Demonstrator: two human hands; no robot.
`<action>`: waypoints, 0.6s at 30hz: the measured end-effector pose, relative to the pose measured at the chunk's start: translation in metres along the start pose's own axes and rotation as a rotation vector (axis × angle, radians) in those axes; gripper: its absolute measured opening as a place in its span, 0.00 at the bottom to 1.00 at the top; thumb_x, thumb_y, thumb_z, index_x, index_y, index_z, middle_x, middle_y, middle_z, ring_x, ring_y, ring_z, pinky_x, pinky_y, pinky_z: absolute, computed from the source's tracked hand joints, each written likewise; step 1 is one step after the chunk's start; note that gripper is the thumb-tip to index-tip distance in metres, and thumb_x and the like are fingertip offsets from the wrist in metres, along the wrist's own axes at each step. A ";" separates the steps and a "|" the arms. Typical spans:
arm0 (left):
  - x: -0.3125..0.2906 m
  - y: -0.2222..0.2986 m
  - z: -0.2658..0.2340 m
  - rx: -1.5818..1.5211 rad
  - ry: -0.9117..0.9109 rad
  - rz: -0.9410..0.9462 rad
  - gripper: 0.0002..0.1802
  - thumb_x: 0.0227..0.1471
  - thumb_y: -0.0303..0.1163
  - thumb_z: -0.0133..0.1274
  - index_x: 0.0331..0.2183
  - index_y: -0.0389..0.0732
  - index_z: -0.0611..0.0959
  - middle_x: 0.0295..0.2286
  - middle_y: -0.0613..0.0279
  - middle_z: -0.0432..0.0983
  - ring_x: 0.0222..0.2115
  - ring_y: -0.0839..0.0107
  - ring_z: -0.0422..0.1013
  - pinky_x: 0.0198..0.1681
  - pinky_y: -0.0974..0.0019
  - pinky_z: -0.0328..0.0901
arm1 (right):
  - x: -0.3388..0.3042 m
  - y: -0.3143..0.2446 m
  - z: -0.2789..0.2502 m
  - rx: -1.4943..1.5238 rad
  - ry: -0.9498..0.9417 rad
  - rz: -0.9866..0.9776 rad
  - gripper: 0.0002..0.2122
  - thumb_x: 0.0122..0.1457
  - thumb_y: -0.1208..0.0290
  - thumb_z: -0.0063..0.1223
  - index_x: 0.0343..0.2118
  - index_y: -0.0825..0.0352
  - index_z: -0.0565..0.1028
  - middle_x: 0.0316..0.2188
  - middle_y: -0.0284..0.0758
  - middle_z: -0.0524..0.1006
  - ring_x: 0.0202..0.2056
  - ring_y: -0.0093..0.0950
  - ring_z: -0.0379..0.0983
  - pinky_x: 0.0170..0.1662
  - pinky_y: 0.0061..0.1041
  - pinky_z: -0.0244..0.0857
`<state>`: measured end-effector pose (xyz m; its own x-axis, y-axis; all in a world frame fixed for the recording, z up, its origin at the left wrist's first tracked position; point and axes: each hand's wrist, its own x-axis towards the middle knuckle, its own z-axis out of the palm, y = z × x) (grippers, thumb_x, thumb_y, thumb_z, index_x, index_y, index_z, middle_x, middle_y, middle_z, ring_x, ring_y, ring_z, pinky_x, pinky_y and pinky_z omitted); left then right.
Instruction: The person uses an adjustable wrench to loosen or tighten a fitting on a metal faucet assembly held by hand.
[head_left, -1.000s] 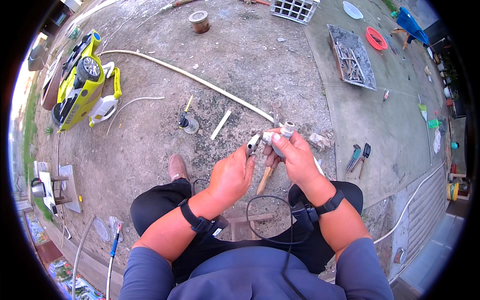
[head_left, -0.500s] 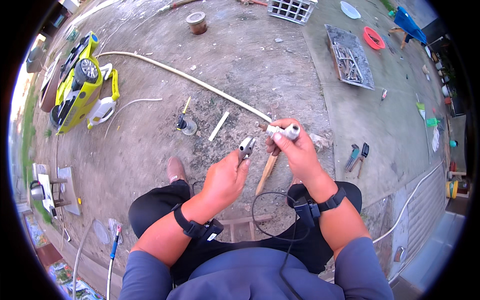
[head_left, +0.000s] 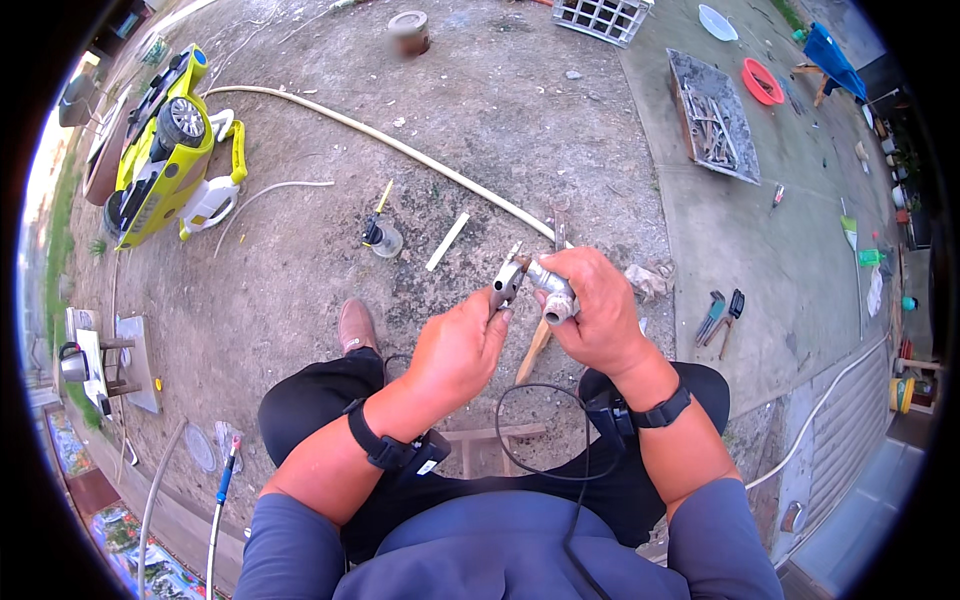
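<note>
My left hand (head_left: 458,340) is closed round a pair of pliers (head_left: 507,282), whose jaws point away from me. In my right hand (head_left: 598,310) is a silvery metal pipe fitting (head_left: 558,290) with a round open end toward me. Its brownish narrow end (head_left: 524,264) meets the pliers' jaws; I cannot tell how firmly they bite. Below the hands a wooden handle (head_left: 534,352) slants over the ground, its far part hidden behind my right hand. A pale hose (head_left: 440,172) runs from the upper left to just beyond my right hand.
A spray bottle (head_left: 383,238) and a whitish strip (head_left: 447,242) lie ahead. Hex keys (head_left: 711,316) sit at the right, near a tray of tools (head_left: 682,88). An overturned yellow toy car (head_left: 165,170) is at the left. A black cable (head_left: 500,420) loops over my lap.
The pliers and the fitting have come together. My right hand has turned the fitting so its open end faces me. The view has shifted slightly.
</note>
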<state>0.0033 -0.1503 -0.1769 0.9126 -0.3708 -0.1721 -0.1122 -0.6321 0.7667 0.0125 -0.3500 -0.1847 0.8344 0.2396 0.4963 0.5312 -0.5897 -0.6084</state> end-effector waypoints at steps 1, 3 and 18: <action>0.000 0.000 0.000 -0.001 -0.001 0.000 0.12 0.57 0.34 0.48 0.39 0.36 0.74 0.28 0.42 0.76 0.30 0.42 0.72 0.31 0.47 0.65 | 0.000 0.000 0.000 -0.012 -0.007 -0.004 0.17 0.47 0.78 0.60 0.42 0.65 0.71 0.34 0.40 0.75 0.34 0.41 0.73 0.36 0.34 0.68; 0.001 0.000 0.001 -0.004 -0.005 0.001 0.12 0.57 0.34 0.48 0.40 0.37 0.74 0.28 0.42 0.76 0.30 0.42 0.72 0.32 0.47 0.66 | 0.000 0.001 -0.001 -0.037 -0.022 -0.010 0.18 0.47 0.78 0.60 0.42 0.64 0.71 0.34 0.39 0.75 0.35 0.41 0.73 0.37 0.34 0.68; 0.003 -0.002 -0.003 -0.022 -0.098 -0.041 0.13 0.58 0.35 0.47 0.39 0.34 0.73 0.26 0.40 0.75 0.30 0.41 0.72 0.33 0.46 0.65 | 0.004 0.001 -0.007 -0.165 -0.132 -0.066 0.25 0.37 0.80 0.58 0.44 0.61 0.71 0.36 0.36 0.74 0.36 0.40 0.70 0.38 0.36 0.66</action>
<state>0.0074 -0.1478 -0.1772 0.8735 -0.4101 -0.2623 -0.0658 -0.6333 0.7711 0.0149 -0.3544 -0.1792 0.8164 0.3745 0.4395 0.5630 -0.6852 -0.4620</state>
